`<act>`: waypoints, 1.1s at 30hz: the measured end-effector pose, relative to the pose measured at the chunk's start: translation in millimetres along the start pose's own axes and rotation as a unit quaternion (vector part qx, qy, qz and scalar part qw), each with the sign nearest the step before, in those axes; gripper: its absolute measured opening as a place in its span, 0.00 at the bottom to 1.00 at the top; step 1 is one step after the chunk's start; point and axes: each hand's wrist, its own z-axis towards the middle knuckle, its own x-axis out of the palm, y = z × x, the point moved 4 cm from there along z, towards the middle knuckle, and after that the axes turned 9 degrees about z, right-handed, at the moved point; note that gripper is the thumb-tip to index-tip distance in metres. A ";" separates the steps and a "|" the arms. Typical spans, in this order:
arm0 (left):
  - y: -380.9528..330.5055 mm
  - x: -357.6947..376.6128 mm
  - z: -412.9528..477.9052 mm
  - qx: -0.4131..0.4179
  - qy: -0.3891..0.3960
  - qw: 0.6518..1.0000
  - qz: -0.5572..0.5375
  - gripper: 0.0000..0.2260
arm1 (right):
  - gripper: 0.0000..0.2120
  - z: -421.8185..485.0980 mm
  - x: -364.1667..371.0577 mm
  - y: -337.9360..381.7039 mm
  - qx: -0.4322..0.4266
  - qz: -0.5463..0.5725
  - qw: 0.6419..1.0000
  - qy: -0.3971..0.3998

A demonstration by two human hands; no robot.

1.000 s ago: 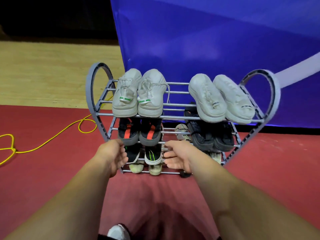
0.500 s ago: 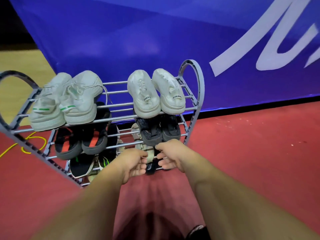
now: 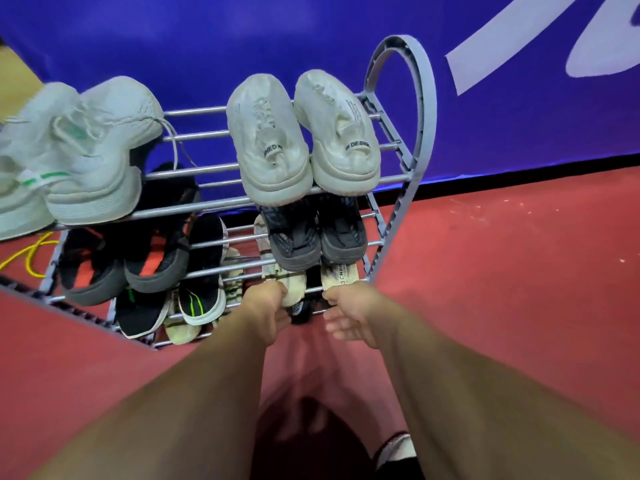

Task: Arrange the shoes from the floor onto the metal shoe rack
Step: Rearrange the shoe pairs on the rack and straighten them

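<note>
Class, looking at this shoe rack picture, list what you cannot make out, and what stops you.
Head view only:
- shoe rack: left end cut off by the frame edge.
- left hand: fingers curl underneath, so its grip is unclear.
- black shoe beside it: mostly hidden by the cream shoe above.

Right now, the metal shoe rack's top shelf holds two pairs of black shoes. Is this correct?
Only the colour is wrong. In the head view, the metal shoe rack's top shelf holds two pairs of white shoes: the left pair and the right pair.
</note>
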 end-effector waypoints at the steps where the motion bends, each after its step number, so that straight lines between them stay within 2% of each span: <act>1: 0.4 -3.2 4.2 -0.010 -0.006 1.000 -0.011 0.10 | 0.08 4.5 0.8 -1.4 0.005 0.005 1.000 0.004; 4: 10.8 -11.5 36.3 -0.050 -0.023 0.998 -0.027 0.22 | 0.08 14.6 1.7 -6.9 0.021 0.023 0.999 0.008; 14: 13.5 5.9 44.6 -0.060 0.017 0.995 -0.075 0.06 | 0.08 31.6 -9.9 -10.9 0.050 0.032 0.998 -0.020; 17: 8.5 5.2 41.0 -0.050 0.028 0.995 -0.088 0.04 | 0.08 30.6 -10.0 -8.8 0.044 0.032 0.998 -0.028; 22: -0.6 -11.1 23.4 -0.041 0.055 0.995 -0.077 0.07 | 0.07 20.8 0.6 5.1 0.020 0.024 0.999 -0.028; 27: -6.9 -51.5 4.8 -0.042 0.049 0.997 -0.045 0.09 | 0.09 9.4 13.2 19.0 0.005 0.026 1.000 -0.016; 33: 1.8 -101.0 -15.3 -0.071 0.093 0.993 0.021 0.20 | 0.12 -0.8 27.1 18.3 0.015 0.005 0.999 -0.044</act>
